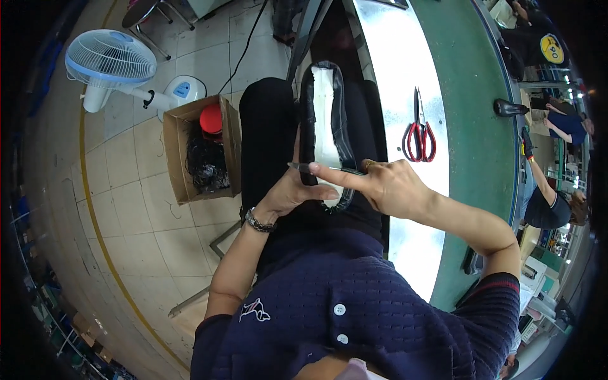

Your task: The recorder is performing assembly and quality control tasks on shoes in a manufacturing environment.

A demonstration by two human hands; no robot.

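Two hands on shoe point(324, 126), long axis running away from body; left hand point(292, 193) grips heel end, right hand point(386, 183) pinches thin tool point(316, 168) across it.

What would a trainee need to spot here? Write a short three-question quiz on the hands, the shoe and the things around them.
1. True or false: the red-handled scissors are in the right hand.
2. Multiple choice: the black shoe with white insole rests on the A) green belt B) person's lap C) floor.
3. Fill in: the cardboard box on the floor holds a ___ cap.

Key
1. False: they lie on the metal strip, apart from both hands.
2. B; the left hand grips its near end, and the right hand lays a thin tool across it.
3. Red.
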